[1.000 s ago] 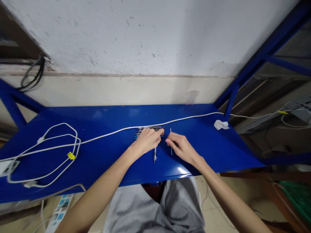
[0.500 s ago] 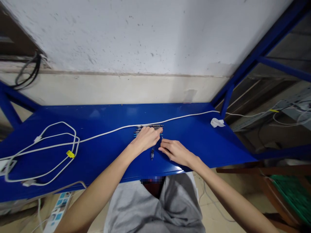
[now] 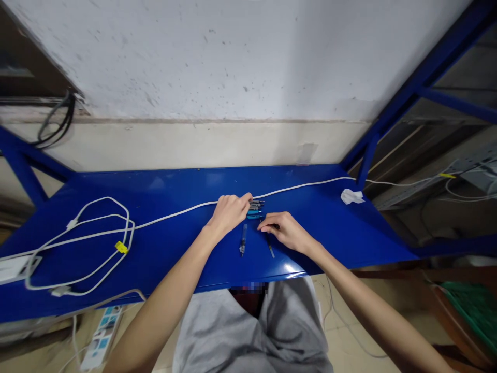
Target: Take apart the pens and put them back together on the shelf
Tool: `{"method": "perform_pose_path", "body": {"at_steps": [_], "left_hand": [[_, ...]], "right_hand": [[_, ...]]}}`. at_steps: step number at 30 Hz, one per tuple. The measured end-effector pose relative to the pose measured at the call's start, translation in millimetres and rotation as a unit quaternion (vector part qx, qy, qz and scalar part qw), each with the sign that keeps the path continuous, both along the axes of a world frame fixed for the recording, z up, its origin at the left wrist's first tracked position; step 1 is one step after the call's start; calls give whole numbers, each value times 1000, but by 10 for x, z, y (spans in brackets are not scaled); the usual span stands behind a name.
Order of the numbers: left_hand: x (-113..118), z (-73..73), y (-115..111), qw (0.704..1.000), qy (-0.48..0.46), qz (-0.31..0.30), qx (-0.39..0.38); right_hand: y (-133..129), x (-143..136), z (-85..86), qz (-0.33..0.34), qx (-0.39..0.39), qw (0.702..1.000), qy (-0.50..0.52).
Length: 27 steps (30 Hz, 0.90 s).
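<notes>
Several pens (image 3: 255, 209), some grey and black and some blue, lie side by side in a row on the blue table (image 3: 186, 238). My left hand (image 3: 230, 212) is over their left ends with its fingers curled against them, hiding that part. My right hand (image 3: 285, 230) pinches a thin pen refill (image 3: 271, 248), dark with a clear tail end, slanting down toward the table's front edge. Between my hands and nearer to me, a clear pen barrel (image 3: 243, 239) lies on the table.
A white cable (image 3: 182, 211) crosses the table just behind the pens and loops at the left, with a yellow tag (image 3: 121, 247) on it. Crumpled white tissue (image 3: 351, 196) sits at the right. A wall (image 3: 217, 145) rises behind the table.
My left hand has shifted left, uncovering the pens' right ends. My right hand has turned, and the refill in its fingers now shows below it. The clear barrel is more exposed.
</notes>
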<state>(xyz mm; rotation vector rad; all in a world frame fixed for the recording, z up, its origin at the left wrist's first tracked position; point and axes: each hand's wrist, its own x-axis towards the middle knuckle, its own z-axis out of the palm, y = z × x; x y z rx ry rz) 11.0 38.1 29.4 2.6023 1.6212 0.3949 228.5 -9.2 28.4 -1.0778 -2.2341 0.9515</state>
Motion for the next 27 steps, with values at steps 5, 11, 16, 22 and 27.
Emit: {"method": "perform_pose_path", "body": {"at_steps": [5, 11, 16, 22, 27], "left_hand": [[-55, -27, 37, 1000, -19, -2, 12], [-72, -46, 54, 1000, -13, -7, 9], [-69, -49, 54, 1000, -7, -15, 19], [-37, -63, 25, 999, 6, -29, 26], [-34, -74, 28, 999, 13, -29, 28]], "right_hand": [[19, -99, -17, -6, -54, 999, 3], [53, -160, 36, -5, -36, 997, -72], [-25, -48, 62, -127, -21, 991, -26], [-164, -123, 34, -159, 22, 975, -154], [-164, -254, 116, -163, 25, 956, -244]]}}
